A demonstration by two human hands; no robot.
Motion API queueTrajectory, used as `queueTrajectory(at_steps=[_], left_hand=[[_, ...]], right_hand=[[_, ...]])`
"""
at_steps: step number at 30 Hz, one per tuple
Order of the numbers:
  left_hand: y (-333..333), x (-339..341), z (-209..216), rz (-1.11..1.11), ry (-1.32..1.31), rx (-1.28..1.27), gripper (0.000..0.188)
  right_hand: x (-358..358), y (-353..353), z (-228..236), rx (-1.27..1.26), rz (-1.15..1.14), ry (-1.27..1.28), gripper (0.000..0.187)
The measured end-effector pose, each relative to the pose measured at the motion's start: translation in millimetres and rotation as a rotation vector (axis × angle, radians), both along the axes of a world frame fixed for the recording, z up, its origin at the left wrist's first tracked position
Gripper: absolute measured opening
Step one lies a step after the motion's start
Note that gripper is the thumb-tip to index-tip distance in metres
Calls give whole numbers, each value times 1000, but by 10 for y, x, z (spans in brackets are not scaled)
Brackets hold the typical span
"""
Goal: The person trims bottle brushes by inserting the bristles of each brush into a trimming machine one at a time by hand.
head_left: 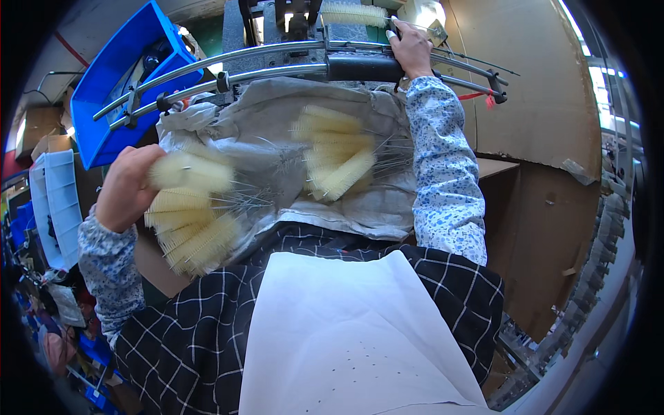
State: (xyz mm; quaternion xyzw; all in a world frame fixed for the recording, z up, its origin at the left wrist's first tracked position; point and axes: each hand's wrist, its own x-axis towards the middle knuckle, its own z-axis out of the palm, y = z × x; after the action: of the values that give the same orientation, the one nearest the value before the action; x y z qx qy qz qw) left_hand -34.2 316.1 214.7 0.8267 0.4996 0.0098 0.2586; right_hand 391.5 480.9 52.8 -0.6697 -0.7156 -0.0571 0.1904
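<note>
A cream-bristled bottle brush (194, 173), blurred by motion, is in the fingers of my left hand (126, 187). It lies over a heap of similar bottle brushes (197, 238), their wire stems pointing right. Another pile of brushes (337, 155) rests on the grey cloth (259, 111) across my lap. At the far side, my right hand (413, 50) is closed at a small dark part of the machine, its fingertips wrapped in white. Just left of those fingers, one brush (353, 14) lies crosswise on the machine. What the right fingers grip is partly hidden.
Two curved metal rails (277, 72) with a black sleeve (363, 68) cross in front of the machine. A blue bin (104, 90) stands at the far left, above a pale plastic crate (59, 200). Cardboard (526, 90) stands on the right.
</note>
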Motion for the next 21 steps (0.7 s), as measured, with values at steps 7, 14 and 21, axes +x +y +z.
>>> queueTrajectory(at_steps=[7, 14, 21], left_hand=[[-198, -219, 503, 244, -245, 114, 8], [-500, -400, 836, 426, -175, 273, 6], [-533, -266, 936, 382, -135, 313, 6]], right_hand=[[-233, -7, 21, -6, 65, 100, 35], [-685, -35, 120, -16, 57, 88, 31], [-1369, -82, 215, -62, 63, 80, 24]])
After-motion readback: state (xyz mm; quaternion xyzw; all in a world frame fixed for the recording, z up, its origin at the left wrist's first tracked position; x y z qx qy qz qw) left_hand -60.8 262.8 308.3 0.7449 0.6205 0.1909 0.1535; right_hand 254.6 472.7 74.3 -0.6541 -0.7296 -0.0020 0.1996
